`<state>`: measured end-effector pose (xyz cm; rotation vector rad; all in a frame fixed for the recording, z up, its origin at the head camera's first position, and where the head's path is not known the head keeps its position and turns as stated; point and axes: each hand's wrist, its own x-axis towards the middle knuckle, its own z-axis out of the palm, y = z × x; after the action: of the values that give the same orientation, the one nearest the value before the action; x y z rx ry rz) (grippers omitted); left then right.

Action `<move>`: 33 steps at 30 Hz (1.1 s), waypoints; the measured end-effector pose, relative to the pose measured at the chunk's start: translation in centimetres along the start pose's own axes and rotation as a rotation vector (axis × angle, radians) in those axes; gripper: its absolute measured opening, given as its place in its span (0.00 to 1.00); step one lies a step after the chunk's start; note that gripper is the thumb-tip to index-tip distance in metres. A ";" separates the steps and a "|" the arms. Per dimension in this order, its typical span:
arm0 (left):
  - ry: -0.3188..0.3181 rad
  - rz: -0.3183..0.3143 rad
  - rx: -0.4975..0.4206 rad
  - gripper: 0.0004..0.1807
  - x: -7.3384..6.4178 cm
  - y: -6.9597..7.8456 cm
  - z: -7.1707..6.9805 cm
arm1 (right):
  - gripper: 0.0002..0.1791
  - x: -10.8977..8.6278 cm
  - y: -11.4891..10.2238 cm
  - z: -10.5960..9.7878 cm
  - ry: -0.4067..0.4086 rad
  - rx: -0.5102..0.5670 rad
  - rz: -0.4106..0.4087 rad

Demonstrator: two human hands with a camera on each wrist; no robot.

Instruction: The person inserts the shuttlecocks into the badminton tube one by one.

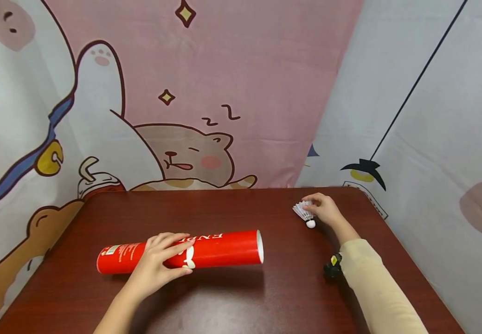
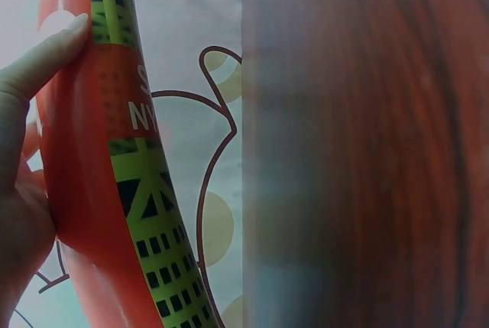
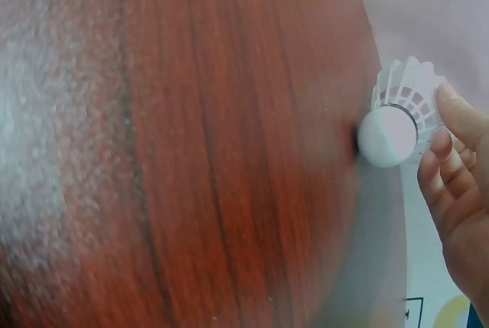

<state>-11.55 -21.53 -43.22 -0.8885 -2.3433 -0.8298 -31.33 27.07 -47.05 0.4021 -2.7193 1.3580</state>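
My left hand (image 1: 157, 262) grips a long red shuttlecock tube (image 1: 232, 249) around its middle, thumb on the near side and fingers over the top. The tube lies sideways, its pale round end facing right, with a shadow on the table under that end. In the left wrist view, the tube (image 2: 84, 152) shows a green and black printed band. At the far right, my right hand (image 1: 326, 211) pinches a white shuttlecock (image 1: 303, 212) by its feathered skirt. Its rounded base points toward the near side; in the right wrist view the shuttlecock (image 3: 388, 135) shows its base in front of the skirt.
A dark reddish-brown wooden table (image 1: 224, 306) lies under both hands. Behind it hangs a printed cloth (image 1: 266, 93) with cartoon animals, meeting the table's far edge. A black wrist strap piece (image 1: 332, 268) with a yellow mark sits by the right sleeve (image 1: 374, 278).
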 end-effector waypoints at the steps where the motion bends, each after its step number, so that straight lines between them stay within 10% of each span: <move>1: -0.002 -0.002 -0.003 0.37 0.0 0.0 0.0 | 0.15 -0.1 0.0 -0.1 -0.001 0.003 0.001; 18: 0.009 0.002 -0.005 0.37 0.0 -0.1 0.0 | 0.08 -2.0 -1.0 -2.0 0.052 -0.049 -0.040; 33: 0.007 -0.017 -0.006 0.38 -0.1 -0.2 -0.1 | 0.05 -5.4 -3.9 -0.9 0.317 0.021 -0.126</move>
<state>-11.56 -21.75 -43.28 -0.8679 -2.3470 -0.8465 -25.15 26.57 -44.44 0.3217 -2.3847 1.2944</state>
